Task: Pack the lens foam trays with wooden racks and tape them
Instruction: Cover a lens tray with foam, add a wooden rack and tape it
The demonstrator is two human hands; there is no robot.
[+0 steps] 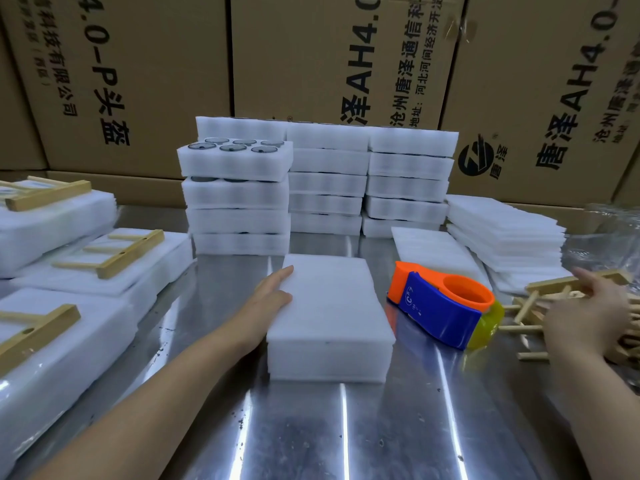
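A white covered foam tray (332,317) lies in the middle of the steel table. My left hand (268,297) rests flat against its left edge, fingers straight. My right hand (588,317) reaches into a heap of wooden racks (530,306) at the right edge, fingers spread over one rack; whether it grips is unclear. An orange and blue tape dispenser (446,303) with yellowish tape lies on the table between the tray and the racks.
Stacks of foam trays with lenses (239,199) stand behind. Thin foam sheets (505,233) are piled at the right. Wrapped packs topped with wooden racks (104,258) lie on the left. Cardboard boxes (311,64) wall the back. Clear plastic wrap (606,230) sits far right.
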